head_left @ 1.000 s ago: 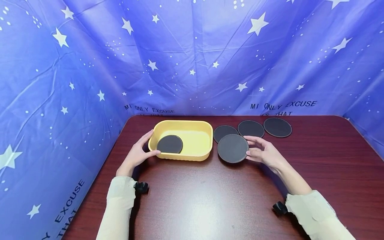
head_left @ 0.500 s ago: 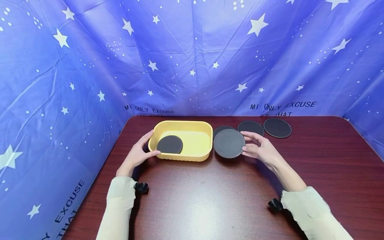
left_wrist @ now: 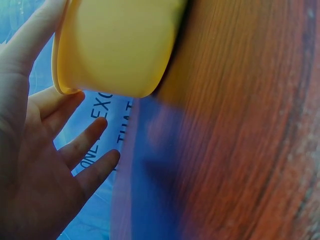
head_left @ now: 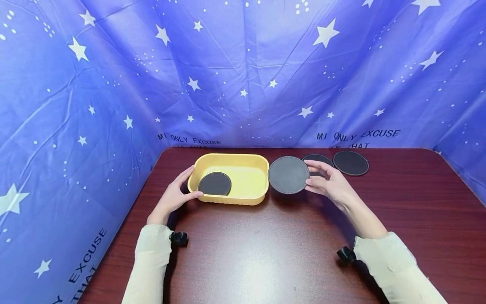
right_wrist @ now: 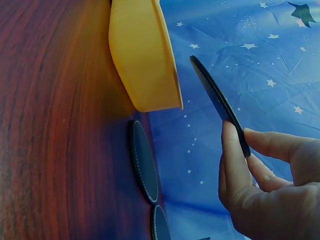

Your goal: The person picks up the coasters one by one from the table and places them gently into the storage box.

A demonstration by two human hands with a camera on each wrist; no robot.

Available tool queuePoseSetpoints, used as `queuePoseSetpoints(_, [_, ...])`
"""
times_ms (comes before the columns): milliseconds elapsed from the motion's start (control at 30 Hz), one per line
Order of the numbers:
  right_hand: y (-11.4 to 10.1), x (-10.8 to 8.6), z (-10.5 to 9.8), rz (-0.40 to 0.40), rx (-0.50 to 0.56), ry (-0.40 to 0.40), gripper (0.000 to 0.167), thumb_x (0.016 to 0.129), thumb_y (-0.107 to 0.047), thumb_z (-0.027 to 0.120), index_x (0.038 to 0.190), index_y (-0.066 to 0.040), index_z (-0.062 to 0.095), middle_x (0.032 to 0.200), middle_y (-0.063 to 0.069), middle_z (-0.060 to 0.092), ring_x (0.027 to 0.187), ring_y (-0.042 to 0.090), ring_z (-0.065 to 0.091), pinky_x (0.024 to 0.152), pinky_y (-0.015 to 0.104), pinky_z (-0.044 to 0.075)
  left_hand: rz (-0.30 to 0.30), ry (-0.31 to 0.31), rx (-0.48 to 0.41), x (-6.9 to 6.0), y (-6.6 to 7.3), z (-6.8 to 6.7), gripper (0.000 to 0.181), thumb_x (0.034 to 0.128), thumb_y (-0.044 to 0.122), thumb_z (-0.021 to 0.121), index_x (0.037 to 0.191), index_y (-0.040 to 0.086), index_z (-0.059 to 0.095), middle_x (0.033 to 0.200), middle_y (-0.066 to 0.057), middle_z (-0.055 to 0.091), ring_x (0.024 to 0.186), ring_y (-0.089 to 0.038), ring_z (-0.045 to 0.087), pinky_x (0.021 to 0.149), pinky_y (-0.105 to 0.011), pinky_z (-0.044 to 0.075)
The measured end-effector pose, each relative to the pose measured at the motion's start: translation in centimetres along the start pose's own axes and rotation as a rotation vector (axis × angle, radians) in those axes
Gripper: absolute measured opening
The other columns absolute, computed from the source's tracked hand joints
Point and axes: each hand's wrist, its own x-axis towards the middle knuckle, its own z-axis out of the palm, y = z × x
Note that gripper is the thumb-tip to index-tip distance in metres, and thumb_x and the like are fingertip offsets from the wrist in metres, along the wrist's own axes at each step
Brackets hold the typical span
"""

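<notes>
In the head view my right hand (head_left: 331, 184) pinches a round black coaster (head_left: 289, 175) by its right edge. The right wrist view shows that coaster (right_wrist: 220, 102) edge-on and raised off the table, thumb on one face and fingers on the other. A yellow rectangular bin (head_left: 243, 199) stands just left of it, with another black coaster (head_left: 214, 183) lying inside. My left hand (head_left: 176, 192) holds the bin's left end, thumb at the near rim. In the left wrist view, the forefinger touches the bin (left_wrist: 117, 47), while the other fingers (left_wrist: 95, 172) are spread away from it.
Two more coasters lie at the back right, one (head_left: 351, 163) fully visible and one (head_left: 318, 158) partly covered by my right hand. The right wrist view shows a coaster (right_wrist: 144, 162) on the brown table (head_left: 235, 245) beside the bin. A blue star-patterned cloth (head_left: 247, 63) hangs behind.
My right hand has carried its coaster left and farther back, closer to the bin; it now covers the nearest table coaster in the head view. My left hand and the bin have stayed put.
</notes>
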Motion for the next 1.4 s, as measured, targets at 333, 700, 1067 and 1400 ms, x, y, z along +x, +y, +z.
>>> queuePoseSetpoints(333, [-0.3,0.7,1.0,-0.034,0.013,-0.014,0.056,0.093,0.009,0.058,0.145,-0.004,0.043,0.117,0.001,0.058,0.090,0.004,0.070,0.082,0.026,0.061,-0.002,-0.003,0.006,0.0,0.1,-0.1,0.094,0.0790,0.032,0.085,0.157,0.022,0.033,0.165,-0.003,0.028,0.153,-0.031,0.023,0.123,-0.058,0.020])
queuePoseSetpoints(700, [-0.4,1.6,2.2,0.001,0.019,-0.015,0.057,0.093,0.007,0.059,0.147,-0.002,0.041,0.115,-0.003,0.061,0.092,0.004,0.069,0.083,0.025,0.060,0.000,0.001,0.009,0.0,0.0,-0.1,0.094,0.0791,0.032,0.085,0.157,0.021,0.034,0.165,-0.003,0.028,0.153,-0.030,0.023,0.123,-0.057,0.020])
queuePoseSetpoints(1067, [-0.5,2.8,3.7,0.020,0.029,-0.021,0.059,0.093,0.009,0.056,0.148,0.001,0.038,0.113,-0.002,0.060,0.090,0.003,0.069,0.082,0.024,0.060,-0.005,0.000,-0.007,0.0,0.1,0.0,0.093,0.0791,0.032,0.085,0.157,0.023,0.034,0.165,-0.002,0.029,0.154,-0.029,0.022,0.124,-0.057,0.019])
queuePoseSetpoints(1400, [-0.4,4.3,5.9,0.018,0.049,-0.029,0.061,0.092,0.010,0.056,0.150,0.005,0.034,0.109,-0.003,0.061,0.088,0.004,0.068,0.081,0.024,0.060,-0.002,-0.001,-0.009,-0.1,0.1,-0.1,0.093,0.0790,0.031,0.085,0.157,0.022,0.034,0.165,-0.003,0.029,0.153,-0.031,0.023,0.123,-0.058,0.019])
